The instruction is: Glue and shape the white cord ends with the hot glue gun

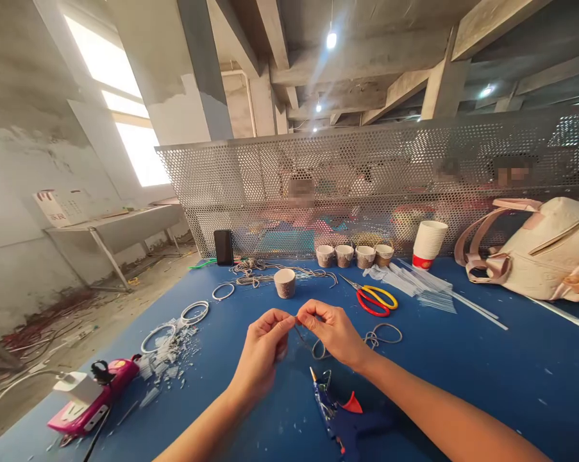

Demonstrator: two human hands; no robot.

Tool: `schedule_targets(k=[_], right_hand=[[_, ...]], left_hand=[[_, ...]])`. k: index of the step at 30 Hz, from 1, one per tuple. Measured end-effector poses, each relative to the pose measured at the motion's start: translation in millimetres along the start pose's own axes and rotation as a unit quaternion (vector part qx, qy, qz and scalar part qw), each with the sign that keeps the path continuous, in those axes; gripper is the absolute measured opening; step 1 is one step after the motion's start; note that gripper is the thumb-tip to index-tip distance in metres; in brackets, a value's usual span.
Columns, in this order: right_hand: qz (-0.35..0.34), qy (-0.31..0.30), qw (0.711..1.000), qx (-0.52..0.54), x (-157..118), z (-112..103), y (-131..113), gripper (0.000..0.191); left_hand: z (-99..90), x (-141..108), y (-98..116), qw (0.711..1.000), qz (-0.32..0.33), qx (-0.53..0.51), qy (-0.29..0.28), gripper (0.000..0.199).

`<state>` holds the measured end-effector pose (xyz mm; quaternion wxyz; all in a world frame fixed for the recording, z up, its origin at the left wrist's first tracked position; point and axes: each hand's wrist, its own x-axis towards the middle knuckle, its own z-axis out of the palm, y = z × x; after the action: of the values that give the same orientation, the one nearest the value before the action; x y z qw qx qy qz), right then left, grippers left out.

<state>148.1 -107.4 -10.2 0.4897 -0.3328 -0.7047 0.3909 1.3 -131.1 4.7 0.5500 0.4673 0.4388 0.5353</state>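
Note:
My left hand [266, 346] and my right hand [333, 330] meet fingertip to fingertip over the middle of the blue table. Both pinch the end of a thin grey-brown cord [304, 339], which hangs down and loops behind my right hand onto the table. Just beyond my fingers stands a small cup [285, 285] with a brown-and-white patterned side. Below my hands lies a blue hot glue gun [335, 410] with a red trigger, its nozzle pointing away from me. Scissors [376, 300] with red and yellow handles rest to the right.
Several small cups [354, 256] line the back by a perforated metal screen [251, 192]. Glue sticks [419, 285], stacked paper cups [428, 244] and a bag [549, 250] are at right. White rings [195, 312], glue scraps [168, 356] and a pink power strip [94, 401] are at left. Cord bundles [255, 273] lie behind.

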Motion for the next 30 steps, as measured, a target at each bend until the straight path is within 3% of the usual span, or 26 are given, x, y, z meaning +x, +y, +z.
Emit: schedule_targets(k=[5,8,12,16,19,23,26,28,30], right_hand=[[-0.131,-0.007,0.987,-0.094,3.8,-5.9,8.7,0.023],[-0.232,0.023,0.956,-0.176,5.7,-6.5,15.9,0.02],[-0.353,0.054,0.877,-0.321,6.9,-12.1,18.4,0.018],[-0.45,0.019,0.777,-0.44,7.8,-25.2,15.6,0.021],[-0.483,0.004,0.723,-0.494,8.5,-33.2,16.1,0.024],[-0.493,-0.01,0.701,-0.515,10.5,-35.9,18.8,0.018],[-0.482,-0.044,0.701,-0.524,12.6,-34.3,19.4,0.021],[-0.475,-0.078,0.697,-0.531,13.6,-32.8,20.0,0.026],[-0.474,-0.108,0.694,-0.532,14.0,-31.2,22.0,0.028]], left_hand=[[-6.8,11.6,3.0,0.989,-0.11,-0.079,-0.058,0.032],[-11.6,19.8,2.2,0.974,-0.177,-0.105,-0.094,0.037],[-17.4,27.2,1.2,0.953,-0.245,-0.108,-0.145,0.032],[-20.1,29.5,4.4,0.946,-0.267,-0.081,-0.165,0.025],[-19.3,31.2,8.0,0.948,-0.267,-0.034,-0.17,0.025],[-14.9,32.4,13.0,0.961,-0.218,0.077,-0.154,0.02],[-10.8,30.4,16.3,0.953,-0.067,0.254,-0.15,0.016],[-8.8,28.3,16.9,0.902,0.057,0.399,-0.158,0.017],[-8.1,26.8,15.7,0.82,0.133,0.529,-0.171,0.018]])
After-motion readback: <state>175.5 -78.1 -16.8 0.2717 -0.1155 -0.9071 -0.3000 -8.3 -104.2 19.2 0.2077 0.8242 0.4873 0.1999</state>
